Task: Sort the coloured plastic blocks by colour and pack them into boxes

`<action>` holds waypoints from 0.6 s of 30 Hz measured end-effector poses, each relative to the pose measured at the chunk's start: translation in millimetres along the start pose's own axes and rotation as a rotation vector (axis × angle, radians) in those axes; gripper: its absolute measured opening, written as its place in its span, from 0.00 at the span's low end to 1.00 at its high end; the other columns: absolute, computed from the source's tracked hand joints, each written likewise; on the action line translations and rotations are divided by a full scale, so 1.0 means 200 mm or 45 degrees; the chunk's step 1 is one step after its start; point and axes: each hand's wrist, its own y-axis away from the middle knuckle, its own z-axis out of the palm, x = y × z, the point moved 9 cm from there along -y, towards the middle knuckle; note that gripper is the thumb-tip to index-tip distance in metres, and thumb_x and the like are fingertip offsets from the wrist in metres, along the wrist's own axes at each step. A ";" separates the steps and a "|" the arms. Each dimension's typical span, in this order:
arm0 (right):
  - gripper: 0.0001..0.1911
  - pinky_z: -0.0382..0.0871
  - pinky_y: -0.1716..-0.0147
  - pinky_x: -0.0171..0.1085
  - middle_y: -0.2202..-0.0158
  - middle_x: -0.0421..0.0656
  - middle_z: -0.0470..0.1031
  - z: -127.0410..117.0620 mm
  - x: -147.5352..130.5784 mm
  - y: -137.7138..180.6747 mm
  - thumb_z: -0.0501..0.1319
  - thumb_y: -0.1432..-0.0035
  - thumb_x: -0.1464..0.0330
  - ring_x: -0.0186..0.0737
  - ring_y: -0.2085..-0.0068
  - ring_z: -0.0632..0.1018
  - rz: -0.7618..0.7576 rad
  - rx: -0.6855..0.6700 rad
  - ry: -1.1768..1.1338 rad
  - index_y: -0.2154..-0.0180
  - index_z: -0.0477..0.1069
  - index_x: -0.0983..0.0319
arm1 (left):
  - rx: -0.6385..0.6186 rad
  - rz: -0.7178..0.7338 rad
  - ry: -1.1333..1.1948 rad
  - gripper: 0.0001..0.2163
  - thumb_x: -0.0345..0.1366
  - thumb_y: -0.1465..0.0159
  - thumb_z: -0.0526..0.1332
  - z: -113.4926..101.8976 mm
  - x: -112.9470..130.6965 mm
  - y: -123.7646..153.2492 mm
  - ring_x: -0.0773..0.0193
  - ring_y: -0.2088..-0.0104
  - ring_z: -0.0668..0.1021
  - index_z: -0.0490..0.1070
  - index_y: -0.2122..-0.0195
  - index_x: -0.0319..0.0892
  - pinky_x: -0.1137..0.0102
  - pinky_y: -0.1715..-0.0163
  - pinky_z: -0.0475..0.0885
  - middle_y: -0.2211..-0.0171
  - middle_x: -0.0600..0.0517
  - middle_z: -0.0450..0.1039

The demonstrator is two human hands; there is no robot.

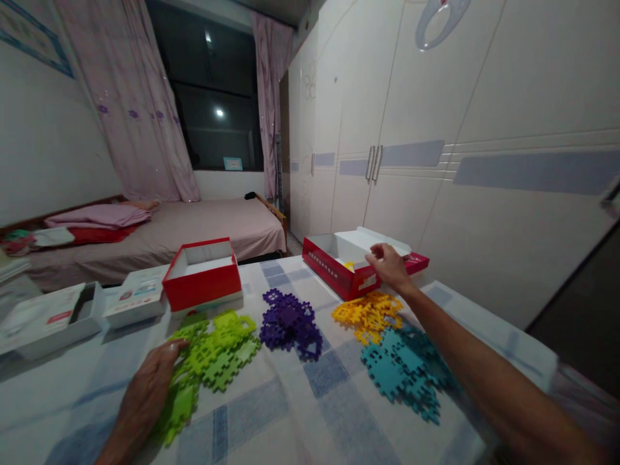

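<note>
My left hand (150, 381) lies flat at the left side of a pile of lime-green interlocking plastic building pieces (223, 349), its fingers stretched out and touching them. Over the near right wall of an open red box (334, 274) is my right hand (387, 263), fingers curled and thumb close to them. What they pinch, if anything, is too small to make out. Some yellow shows inside that box. Just below it lie yellow pieces (371, 315), with teal pieces (407, 365) nearer me under my right forearm. Purple pieces (290, 323) form a heap mid-table.
A second red box (203, 290) with a white inside stands open at the back left. Beside it are two white boxes, one (138, 294) close by and another (53, 323) farther left. A checked cloth (271, 413) covers the table. Behind are a bed (208, 223) and white wardrobes (411, 97).
</note>
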 end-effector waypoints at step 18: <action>0.18 0.63 0.59 0.39 0.55 0.50 0.69 0.46 0.03 0.57 0.55 0.43 0.66 0.46 0.56 0.72 -0.620 -0.874 0.966 0.50 0.65 0.62 | -0.011 -0.016 -0.038 0.26 0.54 0.43 0.43 0.01 0.01 -0.01 0.52 0.48 0.70 0.70 0.61 0.40 0.56 0.42 0.58 0.52 0.43 0.70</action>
